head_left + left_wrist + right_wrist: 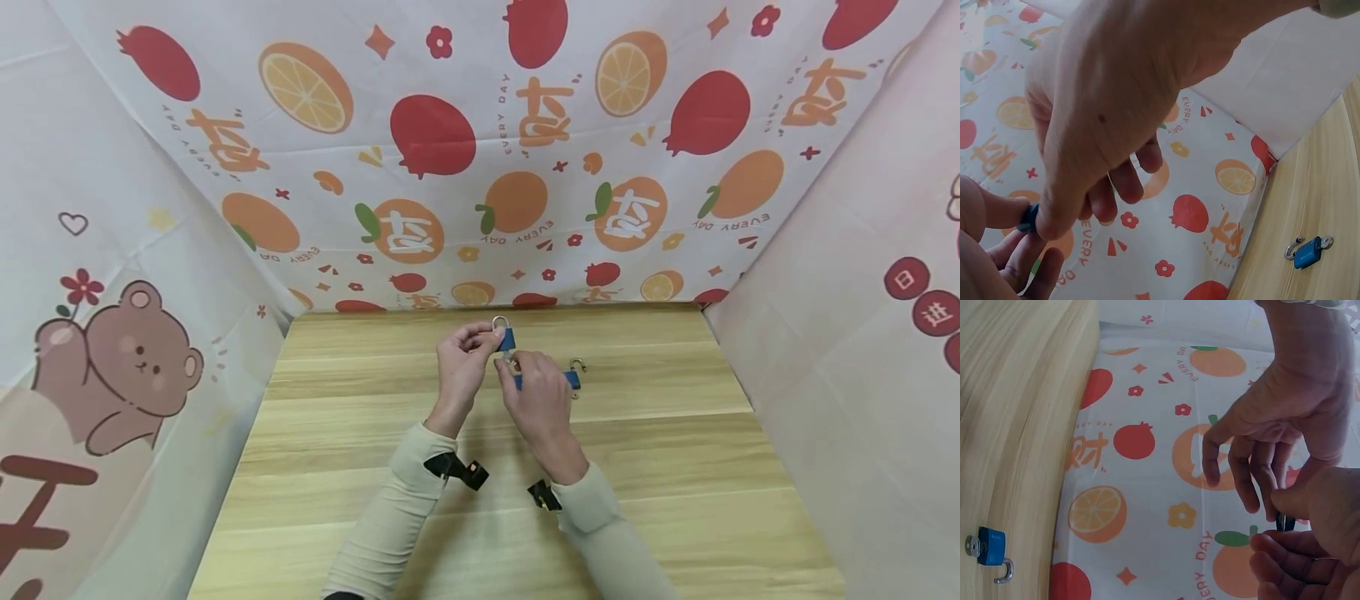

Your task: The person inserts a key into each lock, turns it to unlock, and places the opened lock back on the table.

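My left hand point(461, 367) pinches a small blue padlock point(507, 340) between thumb and fingers, its silver shackle pointing up and away. Whether that shackle is locked I cannot tell. Just below the padlock, my right hand point(542, 396) pinches a small metal key point(508, 357) at its bottom end. In both wrist views the fingers cover most of the padlock, leaving only a dark blue part point(1029, 217) showing. A second blue padlock point(991, 547) lies on the table with its shackle open and a key in its base. Another blue piece point(518, 381) shows beside my right fingers, mostly hidden.
A wood-grain table point(337, 483) spreads beneath both arms. Behind it hangs a white fruit-print cloth point(480, 275), and pale printed sheets stand at the left and right sides. Black straps point(457, 469) with small cameras sit at both wrists.
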Action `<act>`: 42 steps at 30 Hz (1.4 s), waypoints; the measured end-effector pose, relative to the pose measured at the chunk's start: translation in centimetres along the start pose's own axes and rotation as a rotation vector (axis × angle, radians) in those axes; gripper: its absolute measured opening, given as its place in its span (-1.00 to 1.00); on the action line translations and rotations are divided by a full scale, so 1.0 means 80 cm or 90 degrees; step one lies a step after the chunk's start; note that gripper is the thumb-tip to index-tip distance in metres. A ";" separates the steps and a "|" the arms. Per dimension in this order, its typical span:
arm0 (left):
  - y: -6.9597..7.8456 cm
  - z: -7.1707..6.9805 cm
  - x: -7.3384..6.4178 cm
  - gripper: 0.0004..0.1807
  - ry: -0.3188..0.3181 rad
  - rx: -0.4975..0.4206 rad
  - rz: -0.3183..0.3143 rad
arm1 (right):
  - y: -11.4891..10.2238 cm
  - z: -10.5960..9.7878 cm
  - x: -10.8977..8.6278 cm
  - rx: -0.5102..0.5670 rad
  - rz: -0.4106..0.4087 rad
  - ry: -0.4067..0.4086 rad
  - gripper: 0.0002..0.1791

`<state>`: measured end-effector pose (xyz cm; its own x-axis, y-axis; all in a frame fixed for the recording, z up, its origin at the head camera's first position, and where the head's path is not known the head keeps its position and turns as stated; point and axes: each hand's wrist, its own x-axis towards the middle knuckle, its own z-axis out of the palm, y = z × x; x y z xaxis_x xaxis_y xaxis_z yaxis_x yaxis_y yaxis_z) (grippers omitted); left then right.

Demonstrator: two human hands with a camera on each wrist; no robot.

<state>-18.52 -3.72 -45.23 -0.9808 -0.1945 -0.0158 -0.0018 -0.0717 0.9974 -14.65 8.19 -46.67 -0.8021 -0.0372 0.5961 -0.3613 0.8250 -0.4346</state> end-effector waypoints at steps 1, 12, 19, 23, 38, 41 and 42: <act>0.000 0.000 0.000 -0.73 -0.005 0.000 -0.001 | 0.000 0.001 0.000 -0.007 -0.002 0.002 -0.71; -0.003 -0.004 0.001 -0.67 -0.062 0.000 -0.039 | 0.001 0.005 -0.003 -0.005 0.007 0.002 -0.74; -0.003 -0.005 0.002 -0.66 -0.089 0.003 -0.058 | 0.003 0.006 -0.003 -0.004 -0.007 0.015 -0.76; -0.003 -0.005 0.002 -0.67 -0.082 0.001 -0.071 | 0.003 0.006 -0.003 -0.002 -0.007 0.012 -0.77; -0.004 -0.001 0.003 -0.75 -0.056 -0.019 -0.063 | -0.001 0.013 -0.006 0.000 -0.017 0.008 -0.72; -0.003 -0.001 0.003 -0.75 -0.057 -0.027 -0.063 | -0.001 0.014 -0.007 0.005 -0.012 0.003 -0.72; -0.004 -0.002 0.003 -0.76 -0.058 -0.028 -0.062 | -0.001 0.014 -0.007 0.006 -0.010 0.001 -0.72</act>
<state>-18.70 -3.86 -45.53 -0.9900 -0.0950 -0.1043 -0.0917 -0.1287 0.9874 -14.72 7.52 -47.73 -0.7954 -0.0498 0.6041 -0.3788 0.8188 -0.4313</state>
